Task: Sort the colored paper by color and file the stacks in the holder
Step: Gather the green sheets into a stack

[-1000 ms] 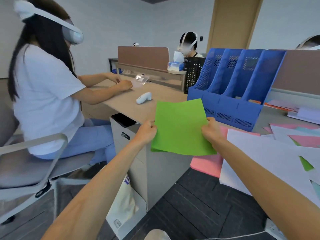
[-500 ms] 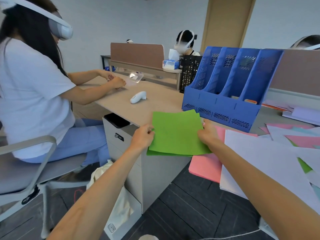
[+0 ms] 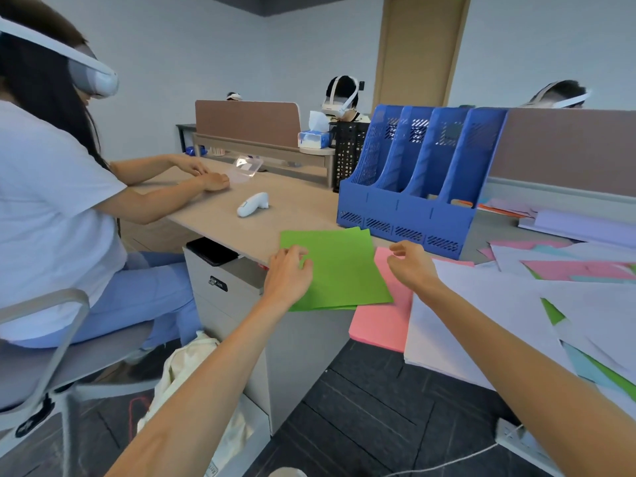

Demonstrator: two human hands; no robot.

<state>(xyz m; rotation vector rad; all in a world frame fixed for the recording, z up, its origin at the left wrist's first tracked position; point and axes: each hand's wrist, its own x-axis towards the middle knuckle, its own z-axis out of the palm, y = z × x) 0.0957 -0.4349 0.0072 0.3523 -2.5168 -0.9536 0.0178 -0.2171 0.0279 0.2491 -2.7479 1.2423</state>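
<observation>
At the beige desk point(image 3: 292, 215) edge, the left hand point(image 3: 288, 275) seemingly pinches the light, floppy green paper stack point(image 3: 344, 270), best held by both sides, while the right hand point(image 3: 409, 263) hovers loose and empty.

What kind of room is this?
Most likely a shared office. Long desks have divider panels between them, a blue four-slot file holder stands on the desktop, and a drawer cabinet sits under the desk beside an office chair.

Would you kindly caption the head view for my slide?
Green sheets lie on the desk, left hand at their edge, right hand free, blue holder behind.
</observation>
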